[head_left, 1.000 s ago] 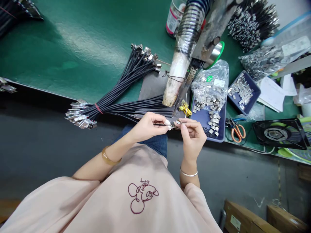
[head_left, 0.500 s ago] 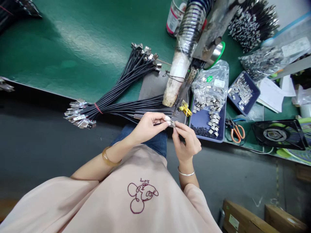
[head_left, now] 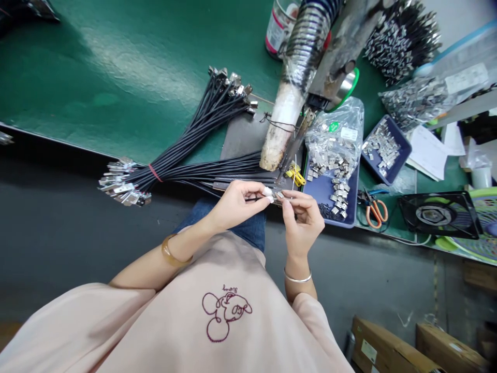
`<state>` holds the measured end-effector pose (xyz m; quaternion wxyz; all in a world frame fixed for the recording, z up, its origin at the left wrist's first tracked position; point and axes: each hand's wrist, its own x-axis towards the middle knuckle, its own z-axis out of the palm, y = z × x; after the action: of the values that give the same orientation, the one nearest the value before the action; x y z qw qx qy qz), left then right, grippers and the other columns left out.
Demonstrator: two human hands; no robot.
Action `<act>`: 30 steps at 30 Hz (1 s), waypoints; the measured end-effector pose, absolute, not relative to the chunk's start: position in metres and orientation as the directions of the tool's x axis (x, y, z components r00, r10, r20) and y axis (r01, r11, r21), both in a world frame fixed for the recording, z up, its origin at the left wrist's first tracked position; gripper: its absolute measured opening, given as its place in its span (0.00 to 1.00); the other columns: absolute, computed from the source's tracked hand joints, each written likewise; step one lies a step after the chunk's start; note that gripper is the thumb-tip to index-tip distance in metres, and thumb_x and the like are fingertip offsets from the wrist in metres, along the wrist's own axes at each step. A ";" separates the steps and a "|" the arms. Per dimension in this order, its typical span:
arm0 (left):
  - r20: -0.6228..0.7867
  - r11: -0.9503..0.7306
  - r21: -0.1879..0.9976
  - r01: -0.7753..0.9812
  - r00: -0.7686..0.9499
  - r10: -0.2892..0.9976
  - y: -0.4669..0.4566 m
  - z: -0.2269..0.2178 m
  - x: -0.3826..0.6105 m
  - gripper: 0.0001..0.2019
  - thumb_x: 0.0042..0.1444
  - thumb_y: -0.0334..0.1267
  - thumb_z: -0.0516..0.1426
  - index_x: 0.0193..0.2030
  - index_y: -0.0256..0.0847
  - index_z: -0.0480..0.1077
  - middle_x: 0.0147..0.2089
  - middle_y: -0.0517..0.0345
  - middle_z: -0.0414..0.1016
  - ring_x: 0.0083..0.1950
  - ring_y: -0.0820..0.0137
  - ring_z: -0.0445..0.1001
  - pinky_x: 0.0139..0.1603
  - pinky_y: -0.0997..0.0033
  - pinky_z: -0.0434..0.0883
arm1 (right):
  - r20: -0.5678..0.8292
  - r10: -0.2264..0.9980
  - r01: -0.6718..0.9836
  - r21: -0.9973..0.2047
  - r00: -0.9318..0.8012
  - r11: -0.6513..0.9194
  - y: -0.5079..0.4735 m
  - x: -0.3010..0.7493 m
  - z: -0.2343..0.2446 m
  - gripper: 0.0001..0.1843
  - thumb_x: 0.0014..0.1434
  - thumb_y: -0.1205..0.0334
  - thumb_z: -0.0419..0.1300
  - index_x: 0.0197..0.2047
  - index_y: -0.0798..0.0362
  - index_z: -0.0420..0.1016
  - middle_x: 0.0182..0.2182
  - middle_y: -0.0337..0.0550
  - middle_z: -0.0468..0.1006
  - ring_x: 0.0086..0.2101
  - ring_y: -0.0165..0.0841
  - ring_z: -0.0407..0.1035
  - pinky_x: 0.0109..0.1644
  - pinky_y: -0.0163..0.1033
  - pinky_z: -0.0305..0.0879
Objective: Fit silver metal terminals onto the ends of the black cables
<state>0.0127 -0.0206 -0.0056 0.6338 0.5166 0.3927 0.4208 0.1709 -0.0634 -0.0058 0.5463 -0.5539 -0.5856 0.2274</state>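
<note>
Fingertips (head_left: 286,205) farther apart, connector (head_left: 279,195) between.

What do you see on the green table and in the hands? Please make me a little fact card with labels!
Left hand: pinching a black cable, with white finger covers on its tips
Right hand: pinching a small metal part close to the left fingertips
Cable bundle: black, metal-ended, with a red band around it
Large blue tray: holds a clear plastic bag and loose metal shells
Small blue tray: holds silvery pieces
Right side: orange-handled tool, black fan
</note>
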 end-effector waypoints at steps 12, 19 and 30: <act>-0.134 0.186 0.970 -0.159 0.288 0.948 -0.015 -0.002 0.015 0.02 0.44 0.30 0.61 0.25 0.33 0.75 0.24 0.61 0.71 0.25 0.79 0.64 0.28 0.79 0.63 | 0.720 0.694 0.695 -0.500 0.001 0.517 -0.062 0.172 -0.007 0.13 0.57 0.72 0.66 0.42 0.46 0.77 0.40 0.39 0.85 0.39 0.33 0.81 0.45 0.41 0.80; -0.136 0.182 0.971 -0.158 0.265 0.955 -0.013 -0.002 0.015 0.06 0.49 0.34 0.61 0.25 0.34 0.75 0.24 0.59 0.71 0.26 0.76 0.65 0.27 0.77 0.63 | 0.568 0.814 0.549 -0.722 0.122 0.421 -0.059 0.173 -0.016 0.06 0.62 0.70 0.61 0.40 0.49 0.73 0.42 0.42 0.84 0.42 0.34 0.81 0.45 0.43 0.80; -0.088 0.096 0.995 -0.032 0.196 0.977 -0.011 -0.001 0.018 0.08 0.51 0.35 0.60 0.25 0.34 0.73 0.23 0.60 0.68 0.27 0.76 0.63 0.28 0.76 0.61 | 0.704 0.705 0.720 -0.446 -0.085 0.532 -0.048 0.171 -0.016 0.10 0.59 0.73 0.61 0.39 0.47 0.70 0.42 0.43 0.85 0.41 0.33 0.82 0.43 0.38 0.79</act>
<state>0.0177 -0.0111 -0.0011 0.5793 0.5125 0.4610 0.4351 0.1715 -0.0482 -0.0157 0.4728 -0.4839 -0.7364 -0.0077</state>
